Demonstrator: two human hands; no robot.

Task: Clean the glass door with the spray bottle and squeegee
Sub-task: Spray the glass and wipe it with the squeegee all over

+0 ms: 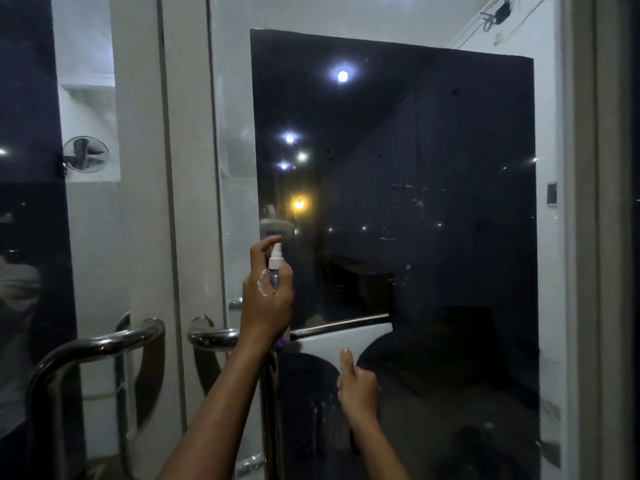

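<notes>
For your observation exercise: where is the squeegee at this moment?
In the head view, the squeegee is low and centre-right, gripped by the right hand, its blade edge against the dark glass door, just right of the left hand holding the spray bottle.

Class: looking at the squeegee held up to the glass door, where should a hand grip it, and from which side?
Grip the squeegee by its narrow handle below the wide blade, coming from underneath, as the right hand does: the blade edge stays free against the glass.
</notes>
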